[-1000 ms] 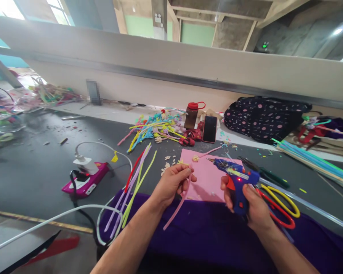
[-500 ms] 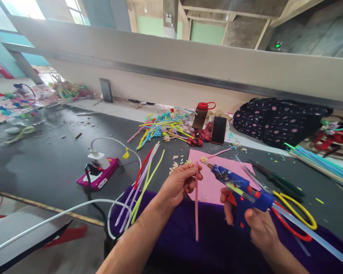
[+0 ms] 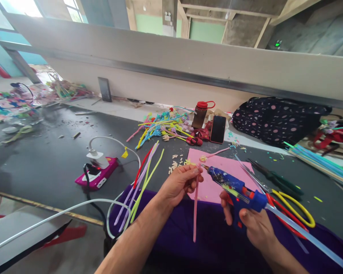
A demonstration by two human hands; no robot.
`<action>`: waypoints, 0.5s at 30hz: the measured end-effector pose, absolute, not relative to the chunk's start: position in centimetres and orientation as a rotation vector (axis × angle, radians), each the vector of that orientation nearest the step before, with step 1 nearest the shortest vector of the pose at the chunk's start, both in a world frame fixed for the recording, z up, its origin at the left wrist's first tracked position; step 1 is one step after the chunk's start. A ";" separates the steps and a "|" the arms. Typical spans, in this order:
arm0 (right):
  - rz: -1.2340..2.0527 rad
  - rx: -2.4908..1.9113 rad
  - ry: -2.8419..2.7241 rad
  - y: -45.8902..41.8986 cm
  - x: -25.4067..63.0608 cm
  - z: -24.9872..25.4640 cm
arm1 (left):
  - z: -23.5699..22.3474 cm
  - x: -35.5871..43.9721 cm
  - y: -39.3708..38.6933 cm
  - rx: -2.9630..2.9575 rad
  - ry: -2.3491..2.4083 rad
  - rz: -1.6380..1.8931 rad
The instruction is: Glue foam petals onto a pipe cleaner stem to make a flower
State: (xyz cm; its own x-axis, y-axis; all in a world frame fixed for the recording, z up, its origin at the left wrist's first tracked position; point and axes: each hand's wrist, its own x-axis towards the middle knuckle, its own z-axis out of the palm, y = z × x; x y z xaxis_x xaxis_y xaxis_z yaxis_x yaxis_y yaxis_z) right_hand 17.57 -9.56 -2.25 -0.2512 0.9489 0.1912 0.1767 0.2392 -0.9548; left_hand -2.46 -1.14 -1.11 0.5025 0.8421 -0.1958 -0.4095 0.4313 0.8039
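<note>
Between thumb and fingers, my left hand [image 3: 183,182] pinches the top of a pink pipe cleaner [image 3: 195,217], which hangs straight down. My right hand [image 3: 250,220] is wrapped round the handle of a blue hot glue gun [image 3: 231,186]. The gun's nozzle points left, right by the pinched tip; whether it touches cannot be made out. A long clear glue stick [image 3: 311,236] juts from the gun's back. Beneath both hands lies a pink sheet [image 3: 228,163], with another pink stem bearing a pale flower-like tip [image 3: 203,158] at its upper edge.
Small pale pieces [image 3: 175,164] lie left of the sheet. Scissors [image 3: 294,207] and dark green pliers [image 3: 274,177] are at the right. A magenta power strip [image 3: 98,177] with cables, loose pipe cleaners [image 3: 143,182], a phone [image 3: 218,129], a bottle [image 3: 199,116] and a colourful pile [image 3: 162,127] surround them.
The glue gun has moved left and slightly down, bringing its nozzle up to the top of the pink pipe cleaner. My left hand has stayed nearly still, still pinching it.
</note>
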 end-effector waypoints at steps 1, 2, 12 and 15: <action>1.098 -1.070 -1.624 -9.6 17.6 -2.3 | -1.1 -2.5 -1.1 0.775 0.652 0.855; 1.094 -1.071 -1.620 -9.6 17.6 -2.4 | -1.2 -2.5 -1.1 0.780 0.651 0.856; 1.028 -1.153 -1.644 -9.6 17.5 -2.1 | -1.1 -2.5 -1.2 0.782 0.648 0.859; 1.021 -1.178 -1.642 -9.6 17.3 -1.8 | -1.0 -2.5 -1.2 0.784 0.647 0.862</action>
